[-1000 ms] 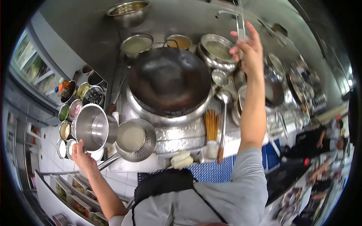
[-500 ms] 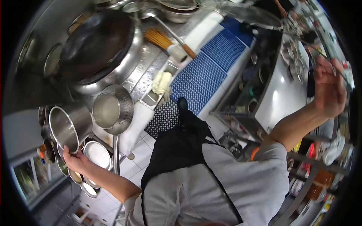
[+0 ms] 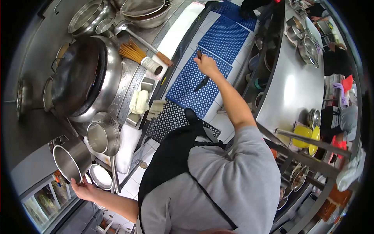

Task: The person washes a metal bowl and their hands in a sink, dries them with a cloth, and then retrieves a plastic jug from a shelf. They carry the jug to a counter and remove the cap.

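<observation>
The left hand had its fingers closed on the rim of a steel pot at the far left. The pot lay just beyond those fingers, tilted, its long axis running from the mouth at lower left to the base at upper right. A perforated ladle sat just beside it. The right hand, well apart from the pot, was closed around an implement with a dark lower end, above a blue mat; its exact kind could not be told. The left hand was clearly nearer the pot.
</observation>
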Demonstrator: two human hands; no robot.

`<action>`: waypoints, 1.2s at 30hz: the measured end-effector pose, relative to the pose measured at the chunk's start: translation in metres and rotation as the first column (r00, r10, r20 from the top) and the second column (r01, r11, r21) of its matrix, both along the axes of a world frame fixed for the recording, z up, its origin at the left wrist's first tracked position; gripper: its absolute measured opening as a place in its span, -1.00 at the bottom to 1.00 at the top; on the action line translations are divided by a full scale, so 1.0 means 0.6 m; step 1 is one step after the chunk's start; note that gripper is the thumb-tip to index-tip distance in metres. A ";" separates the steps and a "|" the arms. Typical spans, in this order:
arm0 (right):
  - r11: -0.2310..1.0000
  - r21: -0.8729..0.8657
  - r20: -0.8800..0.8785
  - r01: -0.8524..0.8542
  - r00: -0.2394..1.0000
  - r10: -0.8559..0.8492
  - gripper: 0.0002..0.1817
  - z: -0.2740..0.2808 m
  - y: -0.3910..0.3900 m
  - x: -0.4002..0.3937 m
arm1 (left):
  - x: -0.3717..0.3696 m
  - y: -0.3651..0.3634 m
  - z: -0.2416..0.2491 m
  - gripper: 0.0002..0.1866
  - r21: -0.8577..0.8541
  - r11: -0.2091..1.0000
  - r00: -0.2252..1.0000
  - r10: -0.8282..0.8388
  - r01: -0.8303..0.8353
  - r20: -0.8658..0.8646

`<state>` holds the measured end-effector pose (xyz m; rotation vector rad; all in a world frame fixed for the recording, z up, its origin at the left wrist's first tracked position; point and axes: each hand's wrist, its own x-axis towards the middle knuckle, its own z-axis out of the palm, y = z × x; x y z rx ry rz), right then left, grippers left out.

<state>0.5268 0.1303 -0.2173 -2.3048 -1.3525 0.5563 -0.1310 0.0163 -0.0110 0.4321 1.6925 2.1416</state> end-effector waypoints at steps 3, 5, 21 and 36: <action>0.994 -0.109 -0.044 -0.010 0.999 0.006 -0.44 -0.081 0.073 0.022 | 0.019 -0.022 0.020 -0.71 -0.053 0.996 0.997 0.072 -0.073 -0.021; 0.988 -0.151 -0.066 0.010 0.998 -0.020 -0.45 -0.117 0.119 0.038 | 0.021 -0.040 0.027 -0.72 -0.078 0.989 0.991 0.126 -0.129 -0.043; 0.951 -0.156 0.130 -0.269 0.948 0.289 -0.65 -0.424 0.270 0.135 | 0.164 -0.120 0.059 -0.83 -0.237 0.946 0.972 0.193 -0.220 -0.132; 0.779 -0.363 -0.638 -0.510 0.746 0.191 -0.74 -0.433 -0.043 0.086 | 0.214 -0.094 -0.032 -0.73 0.019 0.971 0.868 0.223 -0.240 -0.443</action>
